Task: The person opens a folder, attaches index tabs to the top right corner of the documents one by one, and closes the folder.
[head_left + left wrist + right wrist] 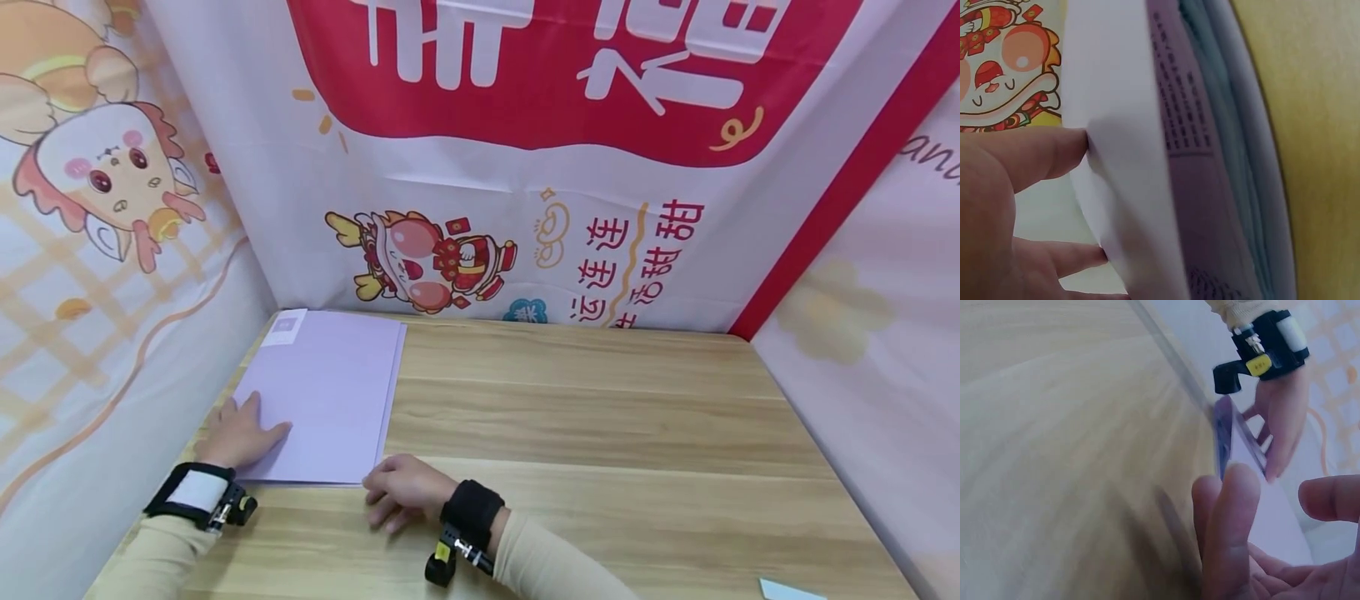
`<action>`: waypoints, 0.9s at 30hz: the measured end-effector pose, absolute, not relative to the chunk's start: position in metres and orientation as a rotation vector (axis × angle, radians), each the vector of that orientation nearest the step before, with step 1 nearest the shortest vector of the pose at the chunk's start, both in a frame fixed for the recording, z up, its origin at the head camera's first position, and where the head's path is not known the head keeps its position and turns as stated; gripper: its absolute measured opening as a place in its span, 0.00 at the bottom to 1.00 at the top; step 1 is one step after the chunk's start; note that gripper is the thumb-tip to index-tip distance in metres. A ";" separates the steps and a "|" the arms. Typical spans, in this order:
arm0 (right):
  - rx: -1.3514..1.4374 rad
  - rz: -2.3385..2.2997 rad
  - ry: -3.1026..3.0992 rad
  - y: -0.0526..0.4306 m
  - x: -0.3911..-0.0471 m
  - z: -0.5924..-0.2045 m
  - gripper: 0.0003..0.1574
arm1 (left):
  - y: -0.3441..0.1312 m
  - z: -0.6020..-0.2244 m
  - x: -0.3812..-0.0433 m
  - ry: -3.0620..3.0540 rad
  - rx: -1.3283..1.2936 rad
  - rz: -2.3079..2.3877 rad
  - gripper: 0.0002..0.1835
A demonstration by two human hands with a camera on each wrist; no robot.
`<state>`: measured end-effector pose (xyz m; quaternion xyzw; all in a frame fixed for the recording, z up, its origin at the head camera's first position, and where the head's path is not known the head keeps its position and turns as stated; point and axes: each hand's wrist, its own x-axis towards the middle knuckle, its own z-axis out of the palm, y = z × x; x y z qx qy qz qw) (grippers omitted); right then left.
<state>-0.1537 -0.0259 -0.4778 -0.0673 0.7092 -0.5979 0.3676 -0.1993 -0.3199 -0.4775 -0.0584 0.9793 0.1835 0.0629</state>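
Note:
A lavender folder (330, 392) lies flat at the table's left side, a white label (282, 327) at its far left corner. My left hand (238, 435) rests on its left edge with fingers spread; in the left wrist view, the fingertips (1072, 147) touch the pale cover. Between the covers that view shows a purple printed sheet (1182, 106) and teal layers (1229, 119). My right hand (405, 487) is at the near right corner, fingers bent loosely. The right wrist view shows its thumb (1330, 499) apart from the fingers; contact with the folder is unclear.
The wooden table (600, 433) extends to the right. A pale blue flat piece (787, 590) lies at the near right edge. Printed cloth (450, 167) hangs behind and along both sides, close to the folder's left and far edges.

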 end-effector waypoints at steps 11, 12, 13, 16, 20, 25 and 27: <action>-0.024 -1.631 1.847 -0.035 -0.149 -0.476 0.09 | -0.317 -0.479 -0.198 2.957 -0.194 0.565 0.51; -0.014 -1.636 1.853 -0.035 -0.149 -0.476 0.08 | -0.317 -0.479 -0.199 2.960 -0.182 0.569 0.51; -0.006 -1.641 1.858 -0.035 -0.149 -0.476 0.08 | -0.317 -0.479 -0.199 2.962 -0.167 0.573 0.51; -0.008 -1.642 1.869 -0.036 -0.151 -0.477 0.09 | -0.319 -0.479 -0.201 2.969 -0.139 0.578 0.50; -0.025 -1.645 1.838 -0.036 -0.152 -0.479 0.10 | -0.322 -0.480 -0.201 2.960 -0.142 0.583 0.51; 0.011 -1.705 1.715 -0.036 -0.155 -0.484 0.14 | -0.324 -0.482 -0.200 2.955 -0.121 0.597 0.51; 0.038 -1.735 1.664 -0.037 -0.156 -0.486 0.16 | -0.325 -0.482 -0.200 2.957 -0.117 0.602 0.50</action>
